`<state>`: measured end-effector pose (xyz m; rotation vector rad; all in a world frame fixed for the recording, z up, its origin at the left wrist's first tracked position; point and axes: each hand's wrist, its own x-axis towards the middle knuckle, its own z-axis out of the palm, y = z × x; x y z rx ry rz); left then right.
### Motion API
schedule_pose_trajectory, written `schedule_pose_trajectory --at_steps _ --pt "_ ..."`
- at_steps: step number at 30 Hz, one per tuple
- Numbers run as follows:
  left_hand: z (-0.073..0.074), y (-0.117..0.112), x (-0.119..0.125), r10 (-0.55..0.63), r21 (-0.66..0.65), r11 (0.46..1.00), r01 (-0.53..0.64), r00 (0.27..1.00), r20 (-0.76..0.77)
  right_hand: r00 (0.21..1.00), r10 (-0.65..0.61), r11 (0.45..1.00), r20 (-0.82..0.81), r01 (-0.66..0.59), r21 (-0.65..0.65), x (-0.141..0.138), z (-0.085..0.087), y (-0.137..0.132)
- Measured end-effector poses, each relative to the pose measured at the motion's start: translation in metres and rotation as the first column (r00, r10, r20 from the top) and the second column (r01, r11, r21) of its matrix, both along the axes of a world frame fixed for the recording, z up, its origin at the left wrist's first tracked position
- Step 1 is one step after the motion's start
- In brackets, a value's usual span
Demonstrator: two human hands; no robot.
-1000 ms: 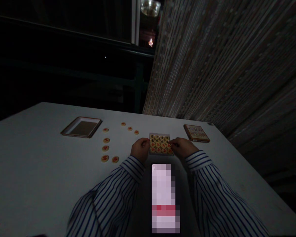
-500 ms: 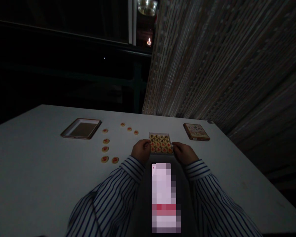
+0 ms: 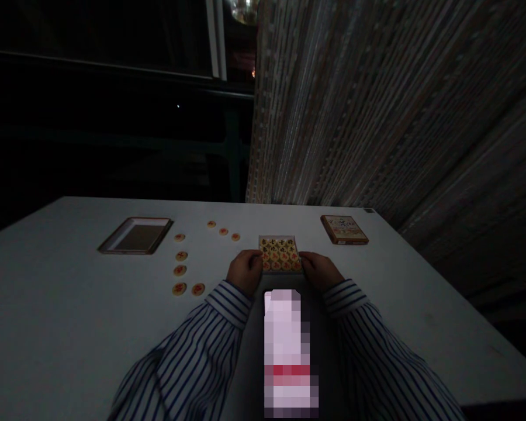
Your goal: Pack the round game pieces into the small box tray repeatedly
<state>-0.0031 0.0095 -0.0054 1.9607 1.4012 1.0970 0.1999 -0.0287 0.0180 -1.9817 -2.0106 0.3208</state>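
Observation:
A small square tray of round game pieces (image 3: 280, 252) sits on the white table (image 3: 70, 327) in front of me, packed with pale discs marked in red and black. My left hand (image 3: 244, 271) is curled against the tray's left near edge. My right hand (image 3: 318, 269) is curled against its right near edge. Both hands grip the tray's sides. Striped sleeves cover both arms.
Several loose discs (image 3: 180, 271) lie left of the tray, three more (image 3: 223, 231) behind it. An empty box half (image 3: 135, 235) lies at the far left, a printed box lid (image 3: 343, 229) at the far right. A ribbed wall (image 3: 377, 105) rises behind. The room is dim.
My right hand drew back from the tray's top to its right edge. The view shifted slightly; the tray sits a little nearer to me.

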Motion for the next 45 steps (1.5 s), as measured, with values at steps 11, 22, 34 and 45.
schedule_pose_trajectory --at_steps 11,22,34,45 --pt "0.002 0.000 0.000 0.009 -0.015 1.000 -0.009 1.000 0.005 0.998 -0.051 0.998 0.019 0.051 0.037 0.000 0.000 0.001" --pt "0.009 -0.004 -0.004 0.037 0.062 0.997 -0.042 0.997 0.070 0.990 -0.119 0.978 -0.069 0.129 0.163 0.003 -0.003 -0.003" --pt "0.041 -0.003 -0.031 -0.035 0.051 0.998 0.030 0.993 0.112 0.989 -0.117 0.971 -0.087 0.132 0.198 0.002 0.001 -0.006" --pt "0.052 0.041 -0.109 0.111 0.051 0.992 -0.117 0.987 0.116 0.972 -0.100 0.954 -0.211 0.154 0.258 0.003 0.007 -0.004"
